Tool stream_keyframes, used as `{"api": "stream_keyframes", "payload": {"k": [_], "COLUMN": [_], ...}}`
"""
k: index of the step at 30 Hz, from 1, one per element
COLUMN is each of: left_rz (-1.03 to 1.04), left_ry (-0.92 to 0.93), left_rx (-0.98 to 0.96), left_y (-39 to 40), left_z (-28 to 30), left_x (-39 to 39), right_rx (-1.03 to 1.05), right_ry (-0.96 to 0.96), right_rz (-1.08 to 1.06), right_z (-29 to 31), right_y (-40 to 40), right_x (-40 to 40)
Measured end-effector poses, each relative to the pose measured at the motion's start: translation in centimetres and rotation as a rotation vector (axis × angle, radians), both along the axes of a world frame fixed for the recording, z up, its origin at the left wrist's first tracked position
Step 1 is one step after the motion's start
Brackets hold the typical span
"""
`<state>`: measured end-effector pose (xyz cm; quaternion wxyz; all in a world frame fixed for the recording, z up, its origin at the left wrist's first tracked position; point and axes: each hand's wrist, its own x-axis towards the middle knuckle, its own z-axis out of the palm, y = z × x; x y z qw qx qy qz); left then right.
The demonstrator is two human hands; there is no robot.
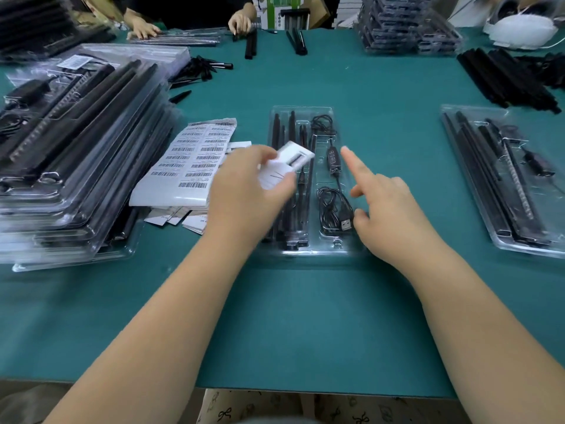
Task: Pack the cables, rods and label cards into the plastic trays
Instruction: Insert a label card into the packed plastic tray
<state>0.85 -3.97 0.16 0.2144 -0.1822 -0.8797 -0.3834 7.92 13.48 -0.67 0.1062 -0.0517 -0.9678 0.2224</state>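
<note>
Surface: We are working at a table (pixel 305 316) covered in a teal-green mat, which fills most of the view.
Middle tray: A clear plastic tray (pixel 324 254) lies straight ahead of us. Black rods (pixel 290 130) fill its left channels, and a black cable (pixel 331 206) with a USB plug is coiled in its right side.
Left hand: Our left hand (pixel 244 194) hovers over the tray's left half, fingers pinched on a white label card (pixel 289 163). The card is blurred, so we cannot read it.
Right hand: Our right hand (pixel 385 206) is at the tray's right edge, holding nothing, with its forefinger stretched out over the cable compartment and the other fingers curled.
Left of us: A tall stack of filled trays (pixel 70 154) rests beside a sheet of barcode labels (pixel 189 166), with loose cards under the sheet's near edge.
Right of us: Another filled tray (pixel 501 179) lies well apart from the middle one, and a pile of loose black rods (pixel 507 78) sits behind it.
Far side: Another person's hands (pixel 241 22) rest on the table among more rods. More stacked trays (pixel 406 29) stand at the far right.
Room: Cardboard boxes crowd the background beyond the table.
</note>
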Motion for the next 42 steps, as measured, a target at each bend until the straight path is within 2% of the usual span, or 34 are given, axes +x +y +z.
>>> {"api": "stream_keyframes", "payload": {"k": [3, 7, 10, 11, 14, 15, 19, 23, 26, 28, 30, 32, 34, 36, 40, 42], "left_rz": [-0.205, -0.426, -0.498, -0.500, -0.499, -0.491, -0.478, -0.478, -0.488, -0.483, -0.470, -0.471, -0.460, -0.441, -0.450, -0.439], "left_ry": [-0.121, -0.454, -0.438, -0.401, -0.249, -0.229, -0.251, -0.250, -0.286, -0.266, -0.164, 0.003, 0.199, 0.257, 0.010, -0.002], "left_rx": [0.001, 0.172, -0.056, -0.154, -0.553, -0.630, -0.617, -0.576, -0.603, -0.719, -0.851, -0.887, -0.818, -0.776, -0.702, -0.604], "left_y": [2.3, 2.0, 1.9, 2.0, 2.5, 2.6, 2.5, 2.4, 2.4, 2.7, 3.0, 3.1, 3.0, 3.1, 3.0, 2.8], "left_z": [-0.7, -0.9, -1.5, -1.5, -1.5, -1.6, -1.8, -1.8, -1.3, -1.1, -0.9, -0.9, -1.3, -1.5, -0.5, -0.8], "left_x": [1.7, 1.6, 1.8, 1.9, 2.1, 2.1, 2.0, 2.1, 2.3, 2.7, 3.3, 3.8, 4.3, 4.5, 4.3, 4.1], "right_rx": [0.062, 0.012, -0.058, -0.189, -0.944, -1.095, -1.353, -1.545, -1.485, -1.389, -1.259, -1.095, -0.998, -0.987, -0.976, -1.020], "right_ry": [0.041, 0.097, 0.098, 0.088, 0.062, 0.081, 0.257, 0.306, 0.202, 0.051, -0.079, -0.151, -0.174, -0.176, -0.244, -0.283], "right_rz": [0.062, 0.037, -0.014, -0.062, -0.273, -0.324, -0.453, -0.459, -0.430, -0.360, -0.328, -0.342, -0.365, -0.378, -0.330, -0.292], "right_z": [-0.2, -0.9, -0.8, -0.6, 0.5, 0.6, 0.3, 0.1, 0.5, 0.9, 1.1, 1.2, 1.2, 1.2, 1.2, 1.4], "right_y": [-0.5, -0.2, -0.3, -0.3, 0.2, 0.6, 2.0, 3.0, 3.3, 3.4, 3.5, 3.6, 3.6, 3.6, 3.9, 4.0], "right_x": [-0.2, -0.3, -0.5, -0.5, -0.5, -0.5, -0.7, -0.6, -0.4, 0.0, 0.5, 0.7, 0.7, 0.8, 1.0, 1.1]}}
